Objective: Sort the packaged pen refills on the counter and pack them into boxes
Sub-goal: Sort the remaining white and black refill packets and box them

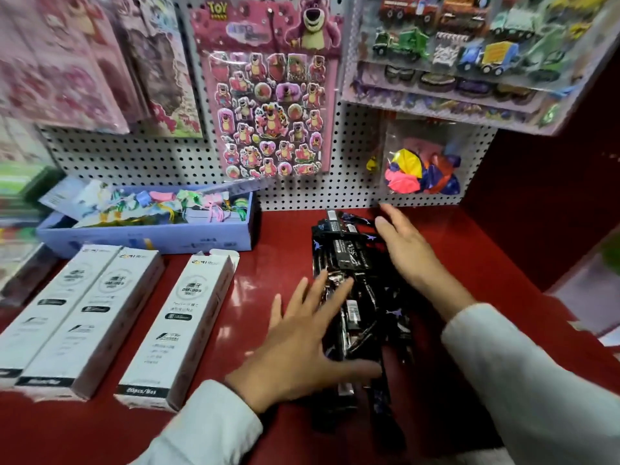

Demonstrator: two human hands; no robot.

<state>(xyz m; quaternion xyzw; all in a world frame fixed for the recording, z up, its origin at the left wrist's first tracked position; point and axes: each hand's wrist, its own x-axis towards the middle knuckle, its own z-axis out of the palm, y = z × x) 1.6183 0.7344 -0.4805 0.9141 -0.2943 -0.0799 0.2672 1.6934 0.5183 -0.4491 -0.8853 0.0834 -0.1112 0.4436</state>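
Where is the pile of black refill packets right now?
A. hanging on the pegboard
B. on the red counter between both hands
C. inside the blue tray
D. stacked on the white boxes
B: the black refill packets lie on the red counter, with the left hand and right hand flanking them.

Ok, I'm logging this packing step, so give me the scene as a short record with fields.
surface: red counter
refills: pile of black packets, loose on the counter, none in a box
left hand: open, fingers spread on the pile's left side
right hand: open, against the pile's right side
boxes: three white boxes lying left of the pile, the nearest with its far flap open
behind: blue tray of trinkets, pegboard
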